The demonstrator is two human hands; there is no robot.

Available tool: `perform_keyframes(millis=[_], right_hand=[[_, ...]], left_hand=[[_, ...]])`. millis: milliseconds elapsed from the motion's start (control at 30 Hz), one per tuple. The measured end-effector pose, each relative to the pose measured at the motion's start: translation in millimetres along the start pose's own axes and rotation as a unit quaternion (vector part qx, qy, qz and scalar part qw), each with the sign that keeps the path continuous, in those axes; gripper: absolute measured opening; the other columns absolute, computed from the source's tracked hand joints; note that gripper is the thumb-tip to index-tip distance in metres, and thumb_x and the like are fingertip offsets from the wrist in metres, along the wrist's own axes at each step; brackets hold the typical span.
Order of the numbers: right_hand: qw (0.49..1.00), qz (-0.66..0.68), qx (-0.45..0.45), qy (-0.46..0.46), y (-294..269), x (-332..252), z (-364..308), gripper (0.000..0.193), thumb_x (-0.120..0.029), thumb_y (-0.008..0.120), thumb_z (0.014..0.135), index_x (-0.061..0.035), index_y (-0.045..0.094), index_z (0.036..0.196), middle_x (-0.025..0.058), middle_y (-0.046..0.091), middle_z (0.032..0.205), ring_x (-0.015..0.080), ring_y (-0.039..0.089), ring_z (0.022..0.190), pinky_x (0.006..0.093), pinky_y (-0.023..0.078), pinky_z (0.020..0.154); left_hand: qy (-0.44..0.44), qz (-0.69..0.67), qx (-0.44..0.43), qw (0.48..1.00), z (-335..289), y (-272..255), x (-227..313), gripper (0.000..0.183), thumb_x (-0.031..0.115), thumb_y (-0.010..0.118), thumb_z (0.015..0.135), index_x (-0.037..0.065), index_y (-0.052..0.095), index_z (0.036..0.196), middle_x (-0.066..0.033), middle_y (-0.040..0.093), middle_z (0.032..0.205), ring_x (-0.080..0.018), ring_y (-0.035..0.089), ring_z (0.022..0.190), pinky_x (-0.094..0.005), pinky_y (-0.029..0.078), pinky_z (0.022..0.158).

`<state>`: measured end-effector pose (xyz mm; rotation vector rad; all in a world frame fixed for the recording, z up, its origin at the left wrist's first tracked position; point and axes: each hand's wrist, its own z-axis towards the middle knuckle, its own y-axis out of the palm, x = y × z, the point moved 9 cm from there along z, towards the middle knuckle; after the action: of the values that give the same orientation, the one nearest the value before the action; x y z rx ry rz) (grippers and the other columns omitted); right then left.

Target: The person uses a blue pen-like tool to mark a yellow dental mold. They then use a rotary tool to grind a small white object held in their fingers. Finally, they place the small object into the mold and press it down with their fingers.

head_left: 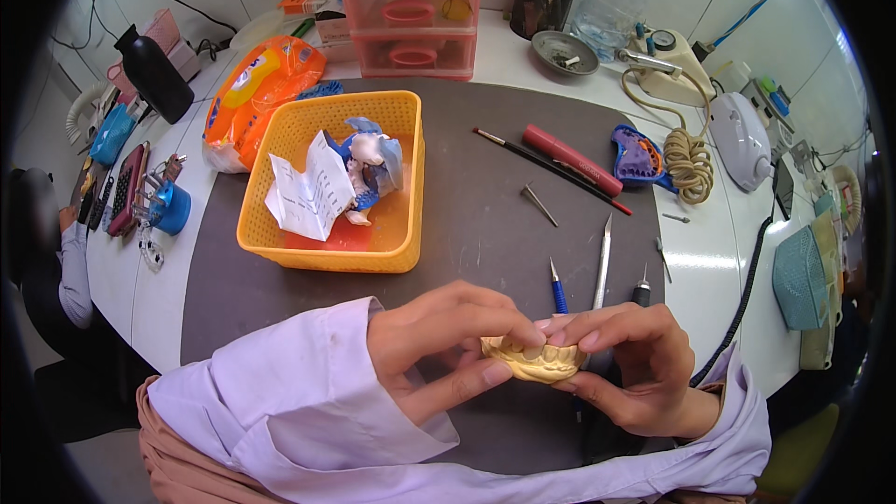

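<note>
1. Sleeves, lilac, two, entering from the lower edge; forearms cross over the near rim of the mat.
2. Left hand (439,341): fingers curled over the top and thumb under the left end of a yellow dental cast (534,361), grasping it.
3. Right hand (627,369): fingertips on top and thumb beneath the right end of the same cast, also grasping it. Cast held between both hands just above the near part of the mat, tooth row upward.
4. Dark grey mat (485,205): rounded, covering the middle of a white bench (709,261); bare stretch between basket and tools, and in front of the hands.
5. Yellow basket (322,257): left of centre on the mat, holding a folded paper slip (308,191) and blue-and-white wrapped pieces.
6. Hand tools on the mat, right of centre: blue-handled instrument (557,291), metal scalpel-like instrument (602,266), both just beyond the hands; thin brush (546,168) and red pen-shaped tool (571,160) farther off, lying slantwise.
7. Blue impression tray (637,155) and coiled cord (688,163): at the mat's right edge.
8. Far edge: pink drawer unit (411,9), dark pot of tools (541,0), orange bag (257,98) to the left.
9. Left bench edge: black bottle (154,75), blue cup (173,208); another person's sleeve beyond it.
10. Right bench edge: white machine (740,140), crowded close.
</note>
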<state>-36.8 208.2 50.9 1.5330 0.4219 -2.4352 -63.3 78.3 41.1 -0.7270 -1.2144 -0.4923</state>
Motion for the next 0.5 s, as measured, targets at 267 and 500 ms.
perform_keyframes(millis=[267,500], right_hand=[[0.999,-0.023,-0.032,-0.002,3.1,-1.4,1.8,0.036,0.007,0.065,0.075,0.002,0.044,0.104,0.0194,0.058,0.098,0.0302,0.059,0.1,0.0429,0.047,0.09],[1.0,0.008,-0.001,0.0,0.2,-0.4,0.2,0.036,0.01,0.066,0.073,0.0046,0.049,0.105,0.0183,0.06,0.1,0.0309,0.06,0.101,0.0373,0.049,0.087]], left_hand=[[0.038,0.009,0.015,0.999,-1.5,-0.6,2.7,0.025,0.003,0.057,0.086,0.006,0.054,0.11,-0.0139,0.054,0.108,-0.0183,0.06,0.09,-0.0261,0.053,0.07],[0.032,0.006,0.012,0.999,-1.2,-0.9,1.3,0.027,0.004,0.058,0.085,0.008,0.054,0.112,-0.0126,0.054,0.107,-0.017,0.06,0.087,-0.0258,0.053,0.069]])
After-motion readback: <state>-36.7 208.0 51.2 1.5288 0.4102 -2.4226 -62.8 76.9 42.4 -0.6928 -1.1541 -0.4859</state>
